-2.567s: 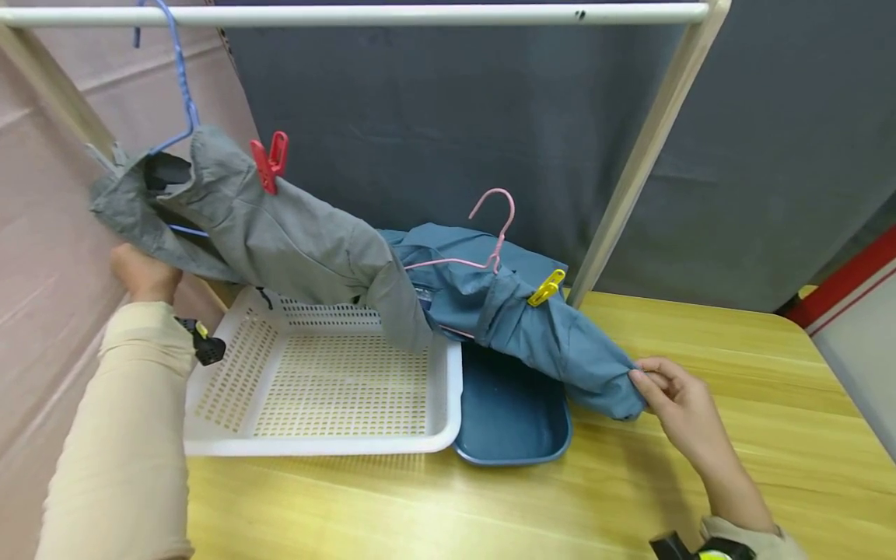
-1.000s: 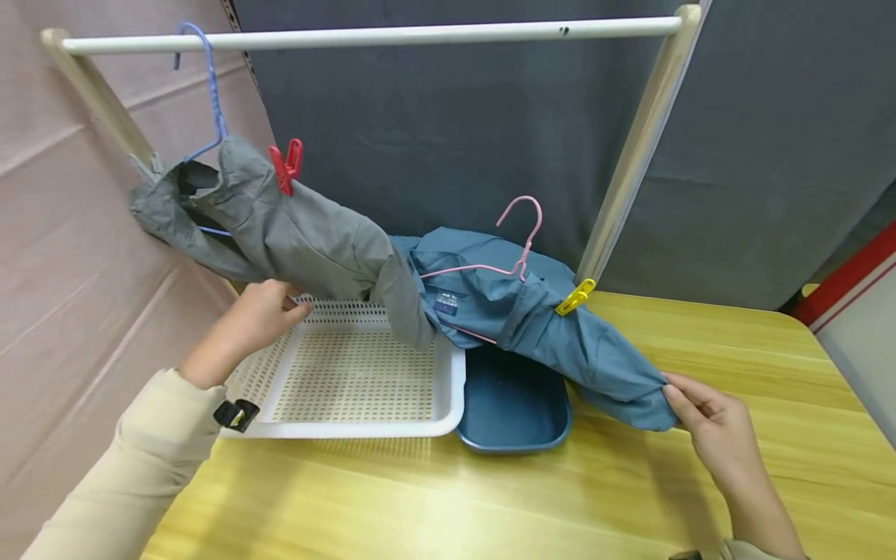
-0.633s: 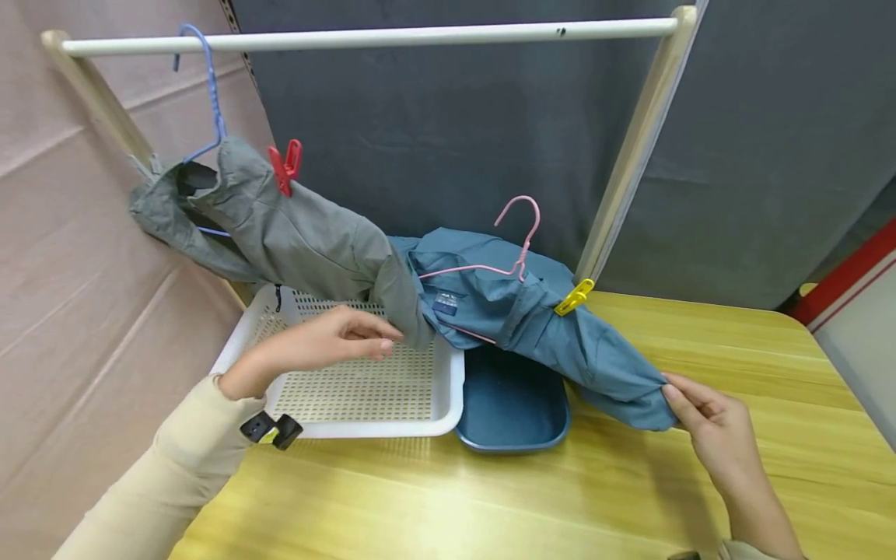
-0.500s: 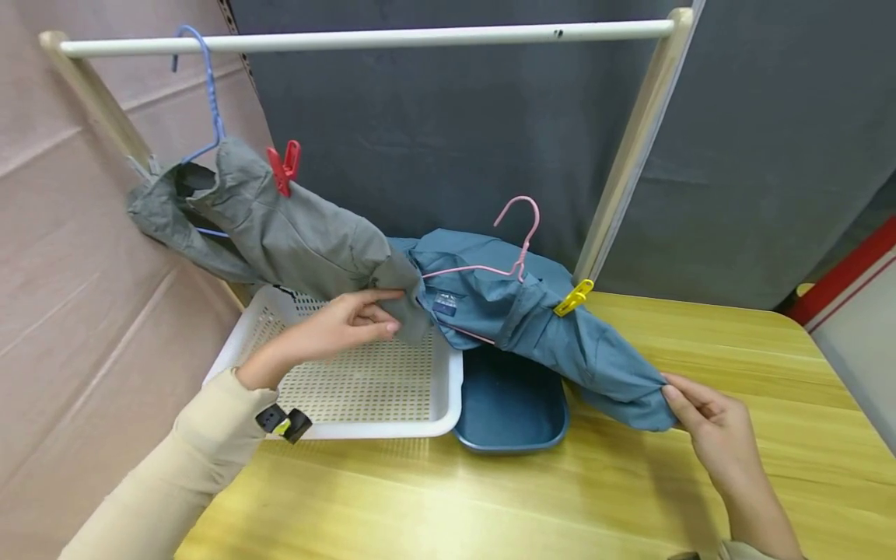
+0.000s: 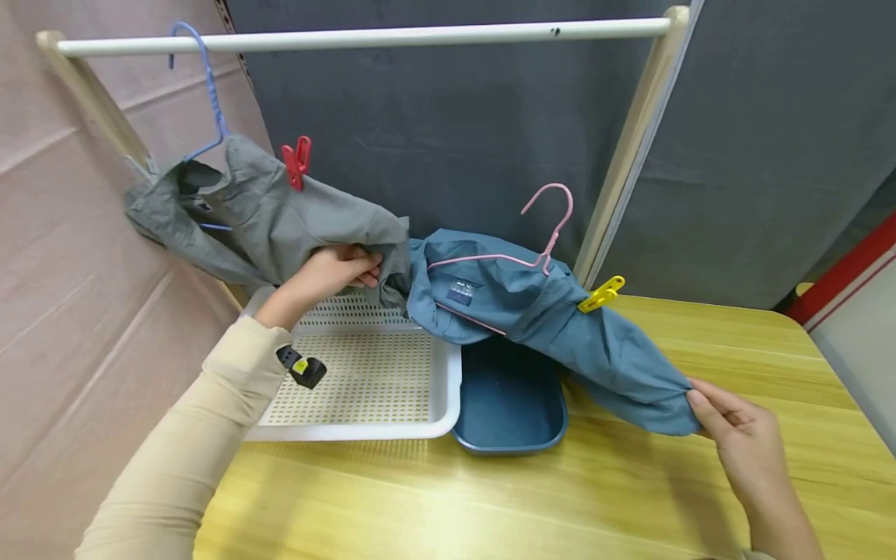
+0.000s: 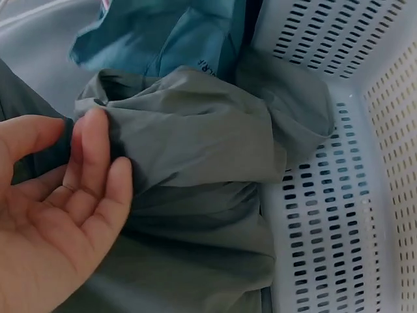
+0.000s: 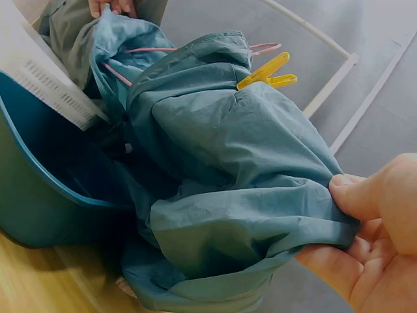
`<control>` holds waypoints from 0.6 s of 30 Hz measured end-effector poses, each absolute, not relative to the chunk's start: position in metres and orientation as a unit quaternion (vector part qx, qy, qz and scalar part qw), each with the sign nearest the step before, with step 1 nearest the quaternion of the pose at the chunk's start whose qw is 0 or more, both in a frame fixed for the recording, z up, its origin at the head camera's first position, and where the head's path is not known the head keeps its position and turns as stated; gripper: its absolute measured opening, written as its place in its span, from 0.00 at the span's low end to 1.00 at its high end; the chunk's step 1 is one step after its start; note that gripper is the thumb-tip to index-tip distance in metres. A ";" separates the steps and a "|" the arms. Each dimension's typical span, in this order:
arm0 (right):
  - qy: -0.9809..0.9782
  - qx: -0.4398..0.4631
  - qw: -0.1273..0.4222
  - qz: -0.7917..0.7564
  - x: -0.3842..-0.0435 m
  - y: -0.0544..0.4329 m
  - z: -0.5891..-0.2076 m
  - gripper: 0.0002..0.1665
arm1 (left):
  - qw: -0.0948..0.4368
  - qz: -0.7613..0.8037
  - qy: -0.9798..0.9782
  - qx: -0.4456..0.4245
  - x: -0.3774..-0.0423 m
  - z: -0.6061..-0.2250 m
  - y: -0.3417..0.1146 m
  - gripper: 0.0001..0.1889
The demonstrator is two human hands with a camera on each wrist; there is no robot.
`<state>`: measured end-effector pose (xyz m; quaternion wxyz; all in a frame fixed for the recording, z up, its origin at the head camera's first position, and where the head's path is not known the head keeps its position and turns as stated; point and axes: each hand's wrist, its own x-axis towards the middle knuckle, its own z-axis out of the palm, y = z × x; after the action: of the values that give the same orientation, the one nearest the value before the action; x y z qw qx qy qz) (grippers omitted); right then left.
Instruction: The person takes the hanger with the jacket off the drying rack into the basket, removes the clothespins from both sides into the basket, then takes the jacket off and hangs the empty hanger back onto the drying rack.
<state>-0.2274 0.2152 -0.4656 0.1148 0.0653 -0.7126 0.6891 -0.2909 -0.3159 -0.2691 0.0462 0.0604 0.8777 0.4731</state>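
A grey shirt (image 5: 269,214) hangs on a blue hanger (image 5: 212,97), a red clothespin (image 5: 297,162) on its shoulder. My left hand (image 5: 329,274) touches the front of its sleeve. In the left wrist view the left hand (image 6: 71,202) has bent fingers against the grey cloth; whether they pinch it is hidden. To the right lies a blue shirt (image 5: 483,284) with a pink hanger (image 5: 490,257) inside its collar and a yellow clothespin (image 5: 601,295) on its shoulder. My right hand (image 5: 745,435) pinches the end of the blue sleeve (image 7: 254,228) between thumb and fingers.
A white perforated basket (image 5: 448,389) stands beneath the grey shirt. Beside it is a dark blue tub (image 5: 511,447), partly under the blue shirt. A white bar (image 5: 420,36) on wooden posts spans above the yellow wood-grain table (image 5: 434,513).
My left hand has come from the far left to the grey sleeve and pushed its end upward. The right hand has drawn the blue sleeve rightward, and the pink hanger shifted with it.
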 end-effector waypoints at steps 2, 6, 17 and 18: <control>-0.714 0.040 0.113 0.689 -0.224 0.214 -0.463 0.20 | 0.056 0.496 0.864 0.059 -0.299 -0.271 -0.319 0.17; -0.727 0.019 0.116 0.676 -0.220 0.217 -0.465 0.21 | 0.071 0.527 0.845 0.061 -0.310 -0.274 -0.323 0.19; -0.698 0.023 0.134 0.703 -0.213 0.228 -0.466 0.19 | 0.079 0.505 0.858 0.055 -0.348 -0.263 -0.334 0.23; -0.702 0.018 0.129 0.700 -0.210 0.223 -0.458 0.19 | 0.077 0.505 0.858 0.049 -0.351 -0.260 -0.335 0.24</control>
<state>-0.2096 0.2227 -0.4576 0.1295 0.0177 -0.7025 0.6996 -0.3514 -0.3347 -0.2604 0.0770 0.0488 0.8582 0.5052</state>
